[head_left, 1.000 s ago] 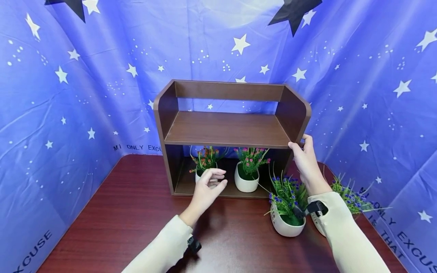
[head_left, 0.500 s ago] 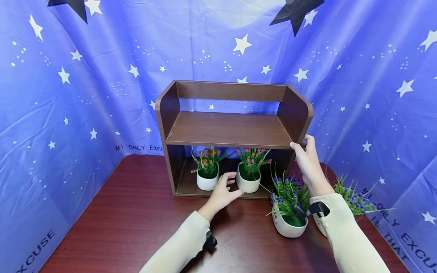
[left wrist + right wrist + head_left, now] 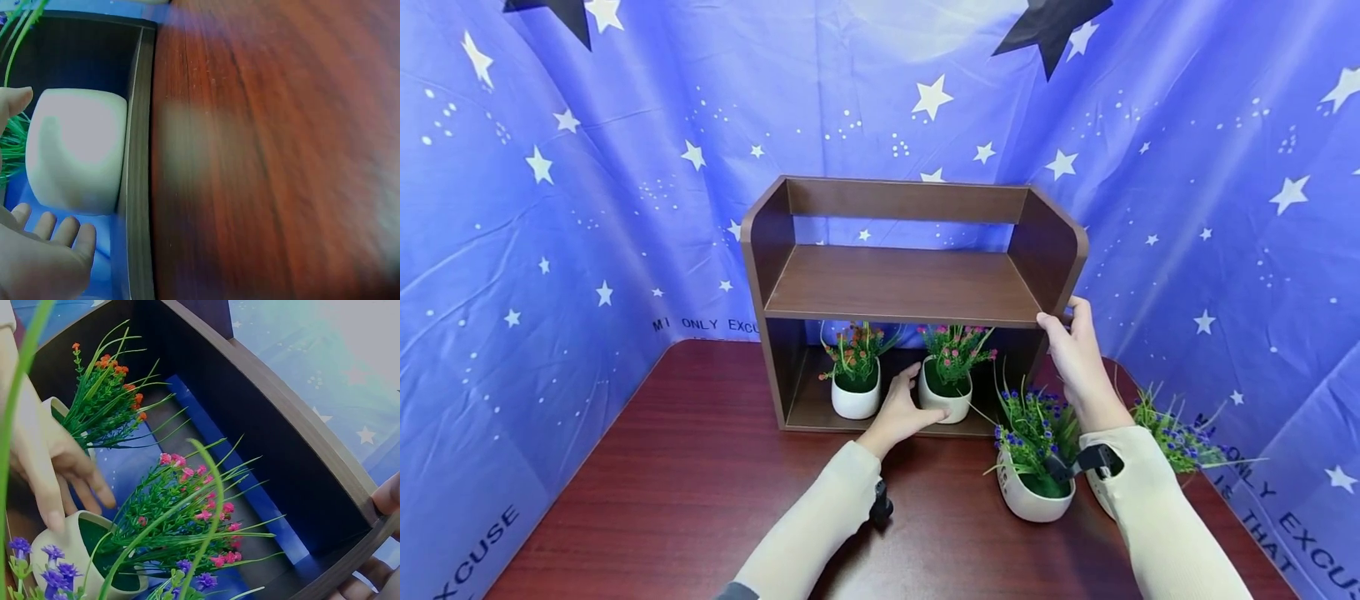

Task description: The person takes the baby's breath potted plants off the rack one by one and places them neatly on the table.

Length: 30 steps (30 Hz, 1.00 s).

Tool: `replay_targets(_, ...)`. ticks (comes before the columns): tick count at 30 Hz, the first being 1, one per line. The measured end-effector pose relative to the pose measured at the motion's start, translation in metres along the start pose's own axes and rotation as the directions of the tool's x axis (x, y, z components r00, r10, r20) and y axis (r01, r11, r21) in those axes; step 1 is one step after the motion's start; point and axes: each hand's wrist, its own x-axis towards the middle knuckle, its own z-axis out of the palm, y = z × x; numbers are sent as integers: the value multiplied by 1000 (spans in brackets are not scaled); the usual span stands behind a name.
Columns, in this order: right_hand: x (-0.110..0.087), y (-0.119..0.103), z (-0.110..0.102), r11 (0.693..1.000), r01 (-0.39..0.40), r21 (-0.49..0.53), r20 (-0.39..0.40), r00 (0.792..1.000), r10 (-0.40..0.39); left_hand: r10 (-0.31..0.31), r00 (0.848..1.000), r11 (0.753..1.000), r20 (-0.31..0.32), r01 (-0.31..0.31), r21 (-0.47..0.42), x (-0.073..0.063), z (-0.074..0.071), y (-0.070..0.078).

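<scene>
A brown two-tier shelf [image 3: 895,279] stands on the table. On its lower tier sit two white pots, one with pink flowers [image 3: 955,405] and one with orange flowers [image 3: 856,402] to its left. My left hand [image 3: 897,417] reaches in between them, thumb at the front of the pink-flowered pot and fingers along its left side. In the left wrist view, a gap shows between the fingertips and the white pot [image 3: 78,150]. My right hand [image 3: 1078,367] grips the shelf's right side, its thumb on the front edge and its fingers round the outer side.
Two white pots with purple flowers stand on the table at the right, one in front of the shelf [image 3: 1033,500] and another [image 3: 1176,442] partly behind the right sleeve. A blue star-patterned curtain [image 3: 865,108] surrounds the dark red table [image 3: 625,483].
My left hand has moved right, from in front of the orange-flowered pot to the pink-flowered pot, its fingers reaching further in beside it. The right hand keeps its grip on the shelf.
</scene>
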Motion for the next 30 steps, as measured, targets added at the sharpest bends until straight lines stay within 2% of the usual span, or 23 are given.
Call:
replay_targets(6,-1,-1,1,1000,11,-6,6,1000,-11,-49,999,997,1,48,58,10,6,-2)
replay_targets(11,-1,-3,3,1000,11,3,-4,1000,-11,-70,997,994,39,67,92,20,9,-6)
replay_targets(16,-2,-3,2,1000,12,4,-10,1000,-12,-66,995,995,76,60,76,26,11,-3)
replay_targets(22,-2,0,4,1000,22,18,-26,999,-21,-69,994,993,80,61,97,31,15,0)
replay_targets(30,-2,-1,1,1000,25,7,0,1000,-25,-133,989,990,65,129,60,30,13,8)
